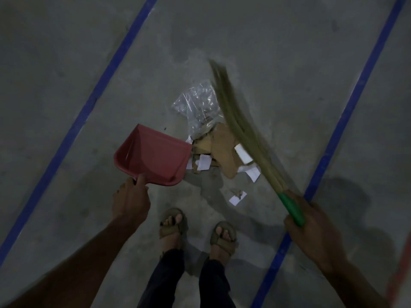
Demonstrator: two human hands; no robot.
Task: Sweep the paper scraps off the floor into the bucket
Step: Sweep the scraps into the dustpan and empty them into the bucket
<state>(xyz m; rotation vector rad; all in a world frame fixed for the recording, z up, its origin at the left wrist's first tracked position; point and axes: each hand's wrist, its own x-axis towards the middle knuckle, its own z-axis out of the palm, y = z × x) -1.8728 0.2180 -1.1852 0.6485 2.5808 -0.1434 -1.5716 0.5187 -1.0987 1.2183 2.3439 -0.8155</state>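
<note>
Scraps of white paper [205, 162] and torn brown cardboard [222, 150] lie heaped on the grey concrete floor [66, 74], between a red dustpan [153, 155] on the left and a grass broom [240, 121] on the right. A crumpled clear plastic bag [195, 105] sits at the far side of the heap, touching the cardboard. One more white scrap [237, 197] lies apart, nearer the person, just short of the sandalled feet [198, 232]. The left hand [131, 201] grips the dustpan at its near rear edge, fingers curled round a handle that is mostly hidden; the pan's open mouth faces right, its lip touching the nearest scraps. The right hand [311, 230] is clamped round the broom's green handle [291, 210], well to the right of and nearer than the heap. The bristles slant up and away to the left, blurred, crossing the right edge of the pile and overlapping a white scrap there. Two blue lines [106, 70] run diagonally across the floor on either side of the heap. No bucket can be made out.
</note>
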